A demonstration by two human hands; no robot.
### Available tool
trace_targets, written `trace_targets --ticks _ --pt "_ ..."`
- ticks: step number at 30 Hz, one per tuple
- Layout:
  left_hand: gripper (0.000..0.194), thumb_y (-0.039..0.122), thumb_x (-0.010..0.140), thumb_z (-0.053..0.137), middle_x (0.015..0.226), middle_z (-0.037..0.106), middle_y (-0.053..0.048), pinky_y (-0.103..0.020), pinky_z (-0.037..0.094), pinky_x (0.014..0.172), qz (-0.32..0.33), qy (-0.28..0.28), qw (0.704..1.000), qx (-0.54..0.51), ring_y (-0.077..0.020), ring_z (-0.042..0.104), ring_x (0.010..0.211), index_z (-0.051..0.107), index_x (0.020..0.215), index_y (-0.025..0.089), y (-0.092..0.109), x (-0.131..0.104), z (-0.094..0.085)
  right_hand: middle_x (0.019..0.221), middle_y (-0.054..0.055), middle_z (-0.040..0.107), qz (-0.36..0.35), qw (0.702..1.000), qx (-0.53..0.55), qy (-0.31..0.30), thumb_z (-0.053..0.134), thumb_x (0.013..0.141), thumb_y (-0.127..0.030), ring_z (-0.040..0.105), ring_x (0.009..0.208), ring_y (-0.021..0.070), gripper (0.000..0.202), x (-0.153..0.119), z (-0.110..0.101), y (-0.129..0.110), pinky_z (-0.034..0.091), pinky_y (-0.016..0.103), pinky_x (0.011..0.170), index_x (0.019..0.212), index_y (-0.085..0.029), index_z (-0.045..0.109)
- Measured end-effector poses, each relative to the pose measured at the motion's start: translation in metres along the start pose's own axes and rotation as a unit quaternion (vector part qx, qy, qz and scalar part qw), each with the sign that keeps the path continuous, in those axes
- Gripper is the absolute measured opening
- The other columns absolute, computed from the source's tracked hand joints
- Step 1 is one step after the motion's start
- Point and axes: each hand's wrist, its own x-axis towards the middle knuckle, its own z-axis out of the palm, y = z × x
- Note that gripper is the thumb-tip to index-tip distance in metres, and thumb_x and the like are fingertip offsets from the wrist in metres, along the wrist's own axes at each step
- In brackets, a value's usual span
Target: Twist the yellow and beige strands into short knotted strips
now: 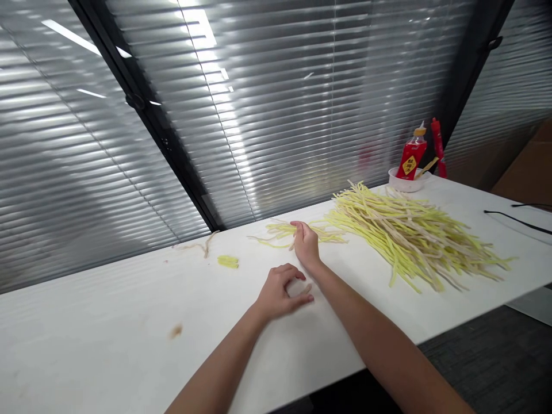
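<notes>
My left hand point(282, 292) rests on the white table with thumb and fingers spread apart. In the gap between them a short beige piece point(306, 289) lies on the tabletop. Farther back, my right hand point(306, 244) is curled over a small loose group of yellow and beige pipe cleaners point(280, 231). A beige end shows below its fingers, but most of the fingertips are hidden, and what they grip I cannot make out. To the left lies a small bunch of short yellow pieces point(227, 261). Beyond it is a bent beige strand point(207, 246).
A large heap of yellow and beige pipe cleaners point(405, 233) covers the right side of the table point(107, 339). Behind it a red-labelled bottle point(411, 158) stands in a clear plastic bowl point(403, 184). Black cables point(517, 220) lie at the far right. Blinds line the back.
</notes>
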Motion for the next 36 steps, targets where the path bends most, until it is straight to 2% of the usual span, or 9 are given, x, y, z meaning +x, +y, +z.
trace_targets --ticks 3,6,10,18,22,25,29,33,36 --pt "0.044 0.049 0.058 0.074 0.091 0.064 -0.008 -0.037 0.038 0.082 0.047 -0.054 0.997 0.036 -0.0247 0.057 0.085 0.066 0.094 0.024 0.002 -0.001 0.0 0.057 -0.002 0.051 0.009 1.0 0.013 0.006 0.025 0.091 -0.037 0.052 0.05 0.0133 0.04 0.0 0.001 0.001 0.041 0.024 0.056 0.098 -0.017 0.059" --pt "0.036 0.043 0.064 0.071 0.093 0.063 -0.008 -0.038 0.037 0.082 0.054 -0.062 0.995 0.061 -0.0247 0.057 0.086 0.067 0.094 0.024 0.0 -0.002 0.003 0.058 -0.001 0.051 0.011 1.0 0.016 0.002 0.026 0.091 -0.037 0.051 0.05 0.0137 0.04 -0.001 0.001 0.001 0.041 0.024 0.055 0.098 -0.017 0.059" --pt "0.014 0.03 0.078 0.057 0.085 0.063 -0.006 -0.033 0.039 0.075 0.031 -0.032 0.998 0.044 -0.0198 0.057 0.078 0.066 0.086 0.022 -0.001 0.0 0.006 0.06 -0.001 0.052 0.007 1.0 0.011 0.009 0.027 0.09 -0.036 0.052 0.055 0.0146 0.039 -0.001 0.001 0.0 0.042 0.024 0.059 0.098 -0.017 0.06" --pt "0.021 0.036 0.087 0.042 0.075 0.061 -0.003 -0.027 0.038 0.062 -0.108 0.063 0.989 -0.073 -0.0152 0.051 0.064 0.056 0.087 0.02 -0.004 0.001 0.008 0.067 0.003 0.054 0.009 0.999 0.031 0.036 0.027 0.091 -0.038 0.053 0.064 0.0163 0.042 0.002 0.0 0.002 0.042 0.026 0.064 0.1 -0.014 0.06" --pt "0.026 0.043 0.088 0.039 0.071 0.06 -0.001 -0.026 0.039 0.061 -0.142 0.105 0.973 -0.149 -0.0131 0.053 0.061 0.051 0.087 0.02 -0.01 0.003 0.011 0.065 0.002 0.052 0.032 0.996 0.066 0.042 0.027 0.09 -0.041 0.05 0.059 0.0146 0.045 0.004 0.0 0.002 0.042 0.025 0.06 0.101 -0.013 0.06" --pt "0.03 0.049 0.086 0.042 0.068 0.058 0.0 -0.024 0.039 0.056 -0.173 0.154 0.946 -0.226 -0.0113 0.054 0.055 0.048 0.087 0.019 -0.015 0.007 0.012 0.064 0.0 0.048 0.048 0.993 0.103 0.025 0.027 0.09 -0.044 0.045 0.05 0.0116 0.047 0.006 -0.001 0.0 0.04 0.023 0.052 0.103 -0.013 0.059" --pt "0.036 0.054 0.081 0.048 0.069 0.059 0.002 -0.021 0.035 0.048 -0.227 0.199 0.883 -0.36 -0.0104 0.057 0.048 0.044 0.088 0.019 -0.023 0.012 0.008 0.059 -0.003 0.043 0.02 0.992 0.122 -0.035 0.029 0.089 -0.044 0.044 0.049 0.0103 0.045 0.006 0.001 -0.001 0.039 0.021 0.051 0.098 -0.014 0.061" --pt "0.034 0.048 0.077 0.057 0.074 0.061 0.0 -0.022 0.042 0.056 -0.253 0.242 0.814 -0.463 -0.0125 0.063 0.059 0.044 0.088 0.018 -0.029 0.014 0.0 0.058 -0.003 0.044 0.001 0.987 0.103 -0.122 0.032 0.089 -0.043 0.044 0.049 0.0102 0.043 0.0 0.005 0.0 0.038 0.021 0.051 0.095 -0.014 0.064" --pt "0.031 0.042 0.076 0.06 0.074 0.061 -0.001 -0.022 0.044 0.056 -0.271 0.261 0.779 -0.502 -0.0128 0.063 0.061 0.047 0.087 0.017 -0.032 0.015 -0.003 0.059 -0.002 0.048 -0.031 0.981 0.066 -0.179 0.033 0.089 -0.041 0.048 0.054 0.0114 0.041 -0.005 0.006 -0.001 0.04 0.022 0.055 0.096 -0.016 0.065"
